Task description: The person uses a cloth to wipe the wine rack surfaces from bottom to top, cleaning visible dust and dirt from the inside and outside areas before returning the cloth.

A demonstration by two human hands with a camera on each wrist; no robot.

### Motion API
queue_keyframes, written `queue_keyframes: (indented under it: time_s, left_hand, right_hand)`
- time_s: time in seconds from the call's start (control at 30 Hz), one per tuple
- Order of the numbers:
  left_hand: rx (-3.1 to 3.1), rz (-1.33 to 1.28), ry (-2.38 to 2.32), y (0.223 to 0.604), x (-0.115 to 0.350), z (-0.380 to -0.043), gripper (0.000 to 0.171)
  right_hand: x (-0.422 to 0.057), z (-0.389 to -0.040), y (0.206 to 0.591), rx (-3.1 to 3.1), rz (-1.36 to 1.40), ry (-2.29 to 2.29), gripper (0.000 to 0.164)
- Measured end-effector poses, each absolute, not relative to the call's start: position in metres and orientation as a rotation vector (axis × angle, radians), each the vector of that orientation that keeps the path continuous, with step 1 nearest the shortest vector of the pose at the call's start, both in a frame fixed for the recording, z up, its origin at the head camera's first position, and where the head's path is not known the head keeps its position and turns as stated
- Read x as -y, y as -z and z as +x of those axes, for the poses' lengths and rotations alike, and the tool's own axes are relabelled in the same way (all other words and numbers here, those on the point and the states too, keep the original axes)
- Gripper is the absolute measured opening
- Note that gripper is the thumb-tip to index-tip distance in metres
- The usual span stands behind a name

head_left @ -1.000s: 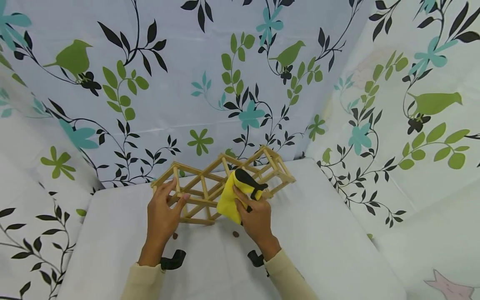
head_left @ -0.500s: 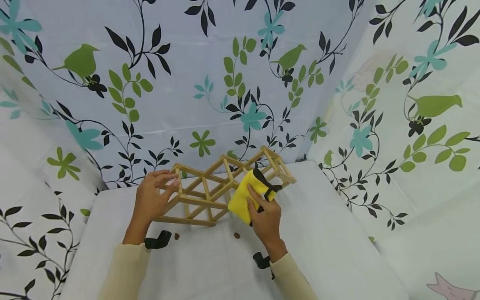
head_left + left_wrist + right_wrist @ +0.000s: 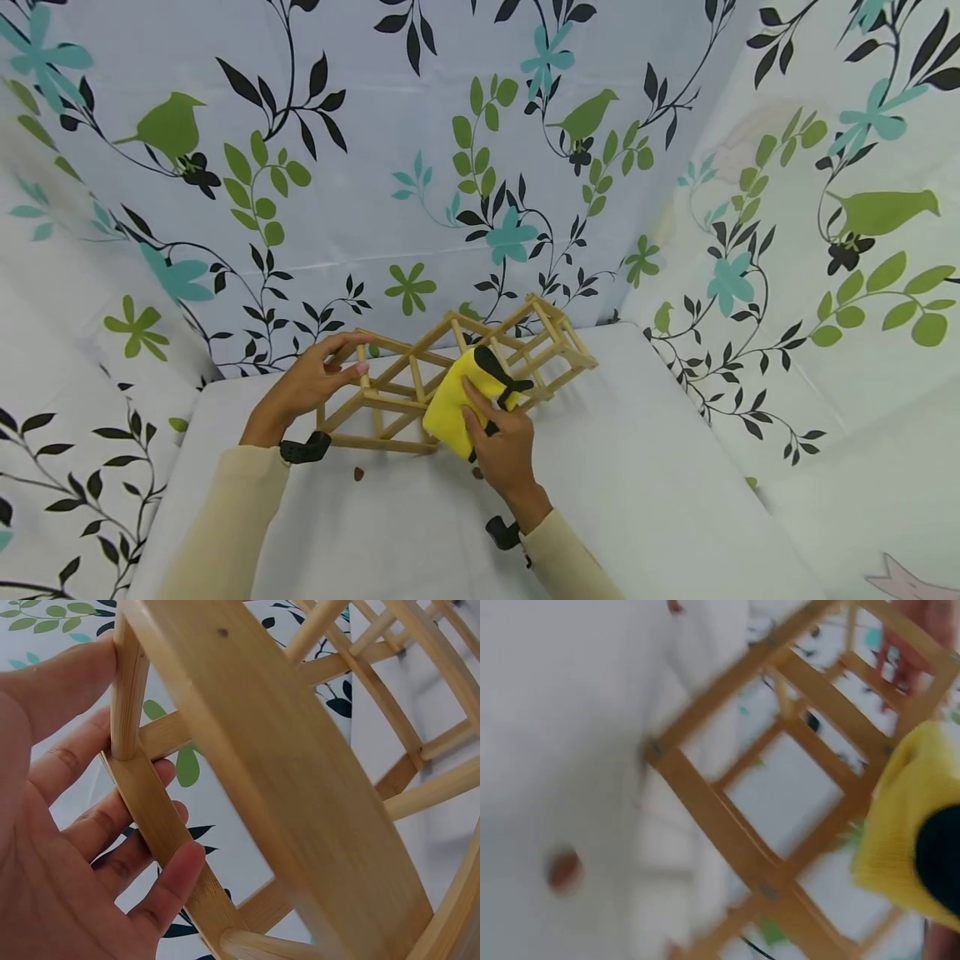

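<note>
A zigzag wooden rack (image 3: 382,444) of slats and dowels stands on the white-covered table. At its left end my left hand (image 3: 311,383) holds the frame. In the left wrist view, the thumb lies along a short upright dowel and the fingers curl around a narrow slat behind the wide slat (image 3: 255,742). My right hand (image 3: 506,450) pinches a folded yellow cloth (image 3: 453,404) with black parts, thumb and fingers on its face. The cloth overlaps the rack's middle in the head view. In the right wrist view, the yellow cloth (image 3: 904,817) shows at the right edge.
Two small brown bits lie in front of the rack, the left brown bit (image 3: 358,474) and the right brown bit (image 3: 477,472). A patterned curtain (image 3: 420,167) hangs close behind the rack. White table cover (image 3: 660,475) extends to the right.
My left hand has moved left and up along the rack's end. My right hand with the cloth went right, then came back left over the rack's middle. The rack stays nearly in place.
</note>
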State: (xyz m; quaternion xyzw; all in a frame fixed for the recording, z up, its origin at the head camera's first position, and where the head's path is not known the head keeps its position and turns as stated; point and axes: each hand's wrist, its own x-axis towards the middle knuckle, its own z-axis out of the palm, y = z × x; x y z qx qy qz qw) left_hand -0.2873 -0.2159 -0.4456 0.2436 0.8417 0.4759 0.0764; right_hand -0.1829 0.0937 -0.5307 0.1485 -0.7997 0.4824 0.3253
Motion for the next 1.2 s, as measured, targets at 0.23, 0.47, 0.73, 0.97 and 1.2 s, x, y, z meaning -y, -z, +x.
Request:
queue_keyframes:
  time_s: [0.23,0.47,0.73,0.97,1.2]
  left_hand:
    - [-2.524,0.739,-1.406,0.45,0.211,-0.29,0.05]
    - [-2.533,0.737,-1.379,0.45,0.21,-0.291,0.05]
    - [-2.5,0.756,-1.413,0.444,0.213,-0.289,0.049]
    - [-2.529,0.761,-1.369,0.443,0.214,-0.29,0.047]
    - [-2.574,0.716,-1.3,0.438,0.213,-0.292,0.047]
  right_hand:
    - [-0.076,-0.179,0.54,2.147,0.4,-1.244,0.037]
    - [-0.065,-0.178,0.537,2.234,0.374,-1.174,0.035]
    - [-0.027,-0.18,0.508,2.171,0.764,-0.927,0.041]
    - [-0.038,-0.177,0.526,2.371,0.484,-0.679,0.032]
    - [-0.038,-0.175,0.524,2.196,0.586,-0.737,0.037]
